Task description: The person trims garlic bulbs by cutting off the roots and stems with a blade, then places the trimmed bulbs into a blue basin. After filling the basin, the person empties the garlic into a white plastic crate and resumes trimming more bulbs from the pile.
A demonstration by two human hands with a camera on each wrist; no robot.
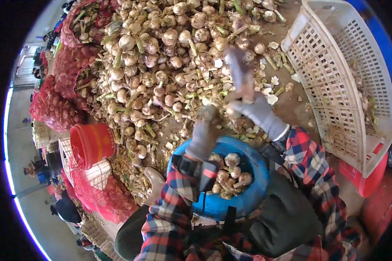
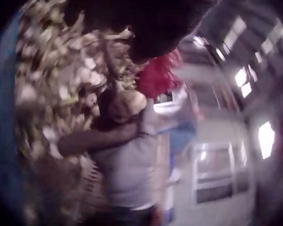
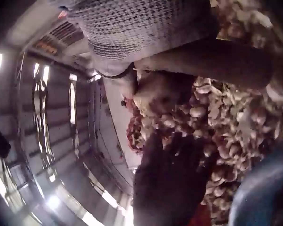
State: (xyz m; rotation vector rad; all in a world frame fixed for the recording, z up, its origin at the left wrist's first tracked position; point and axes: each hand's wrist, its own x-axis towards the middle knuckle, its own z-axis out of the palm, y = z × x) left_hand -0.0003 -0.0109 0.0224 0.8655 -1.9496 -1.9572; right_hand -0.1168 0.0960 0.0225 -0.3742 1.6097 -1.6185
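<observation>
My gloved left hand (image 1: 203, 137), blurred, reaches out over the near edge of the garlic heap. It holds a garlic bulb (image 2: 129, 102), whose stem runs up toward the dark hand in the left wrist view. Close beside it on the right, my gloved right hand (image 1: 263, 115) grips a long flat tool (image 1: 241, 71), blurred and brownish-grey, pointing away from me. In the right wrist view the tool crosses just above the bulb (image 3: 160, 94). What kind of tool it is, I cannot tell. Below both hands, a blue bucket (image 1: 255, 174) contains several trimmed bulbs (image 1: 232, 160).
The big pile of garlic (image 1: 161, 56) spreads ahead, with cut stems and peelings. At the right stands a tilted white plastic crate (image 1: 322, 82). Red mesh sacks (image 1: 52, 104) and a red bucket (image 1: 91, 145) are on the left. Other people (image 1: 67, 209) sit farther off.
</observation>
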